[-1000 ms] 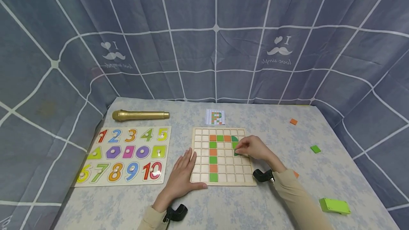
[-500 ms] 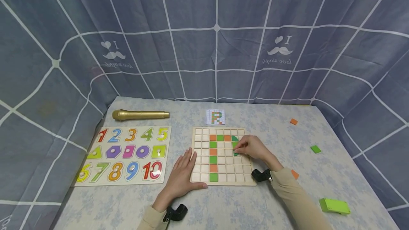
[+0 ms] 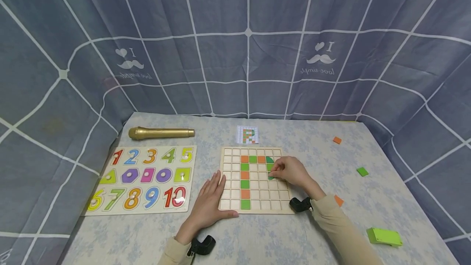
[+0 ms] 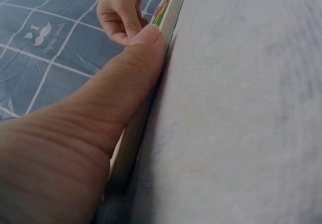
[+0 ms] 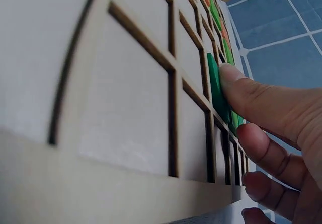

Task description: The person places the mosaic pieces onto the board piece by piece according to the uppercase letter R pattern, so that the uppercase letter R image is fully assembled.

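Note:
A wooden grid board (image 3: 257, 212) lies in the middle of the table, with orange and green tiles set in some squares. My left hand (image 3: 208, 201) rests at its near left corner, fingers straight along the left side, thumb (image 4: 131, 73) along the front edge. Over the right part of the grid, my right hand (image 3: 291, 171) pinches a dark green tile (image 5: 216, 85) with a curved edge. This tile stands slightly proud of the grid strips, thumb against its face. Just above it in the head view are a green square and a green rounded tile (image 3: 270, 160).
A pattern card (image 3: 247, 135) lies behind the board. To the left are a number puzzle (image 3: 147, 180) and a gold microphone (image 3: 162, 133). Loose orange (image 3: 337, 140) and green (image 3: 362, 171) tiles and a lime green block (image 3: 384, 236) lie to the right.
My right hand has shifted very slightly left and stays over the same squares with the green tile. My left hand has kept its place on the board.

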